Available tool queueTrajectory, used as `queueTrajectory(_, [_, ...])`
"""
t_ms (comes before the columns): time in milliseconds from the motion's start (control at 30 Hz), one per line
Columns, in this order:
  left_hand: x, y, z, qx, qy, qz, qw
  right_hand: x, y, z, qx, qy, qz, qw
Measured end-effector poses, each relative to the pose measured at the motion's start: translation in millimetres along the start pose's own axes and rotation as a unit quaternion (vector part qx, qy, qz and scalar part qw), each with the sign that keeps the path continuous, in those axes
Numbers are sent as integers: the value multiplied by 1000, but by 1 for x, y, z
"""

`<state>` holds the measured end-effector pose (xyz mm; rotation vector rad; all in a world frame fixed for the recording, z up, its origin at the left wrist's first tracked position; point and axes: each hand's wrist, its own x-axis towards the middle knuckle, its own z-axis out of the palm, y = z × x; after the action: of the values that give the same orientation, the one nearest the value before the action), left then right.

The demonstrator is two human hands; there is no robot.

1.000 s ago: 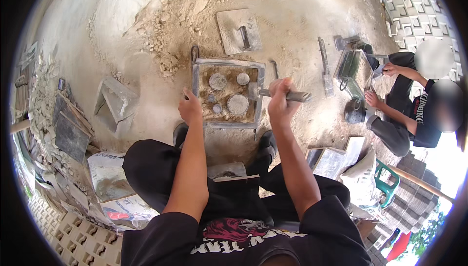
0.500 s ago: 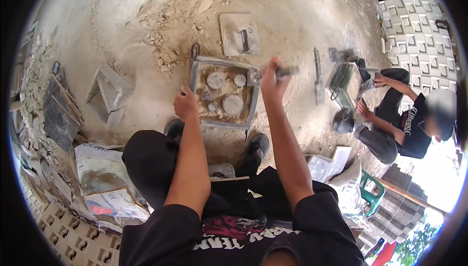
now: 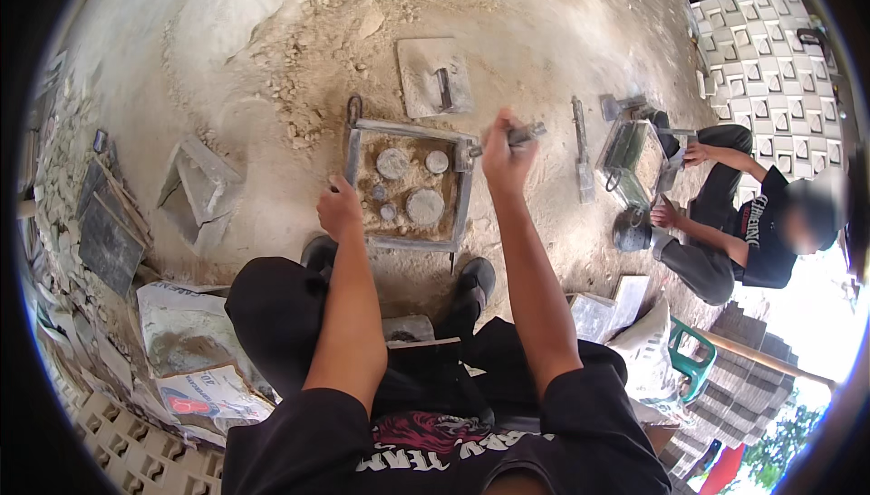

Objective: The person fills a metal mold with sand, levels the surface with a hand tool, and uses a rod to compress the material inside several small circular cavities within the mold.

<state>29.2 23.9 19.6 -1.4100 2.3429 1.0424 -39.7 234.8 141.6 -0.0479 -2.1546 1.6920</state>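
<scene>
Square metal mould (image 3: 408, 182) on sandy floor, filled with grey discs. Left hand (image 3: 340, 209) gripping its left rim; right hand (image 3: 503, 150) closed on, seemingly, metal rod (image 3: 526, 135) above right rim. Bare ground beyond.

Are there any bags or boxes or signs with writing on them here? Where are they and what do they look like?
Crumpled paper sack: ground at lower left beside the person's leg, flat, off-white with a red patch and dark print.
Second sack: just above it, greyish-white, creased.
White sack: lower right, by a green stool, bulging, plain.
No signs or screens.
</scene>
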Motion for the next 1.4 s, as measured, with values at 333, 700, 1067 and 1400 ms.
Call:
queueTrajectory(333, [3, -2, -5, -15, -1, 8, 1000, -8, -19, 11, -71, 110, 21, 991])
queueTrajectory(700, [2, -7, 3, 5, -24, 83, 996, 1, -25, -11, 81, 60, 82, 992])
queueTrajectory(1067, [34, 14, 12, 199, 59, 568, 796, 8, -33, -11, 93, 20, 44, 995])
queueTrajectory(1400, [41, 45, 28, 168, 52, 592, 786, 6, -20, -8, 83, 63, 28, 994])
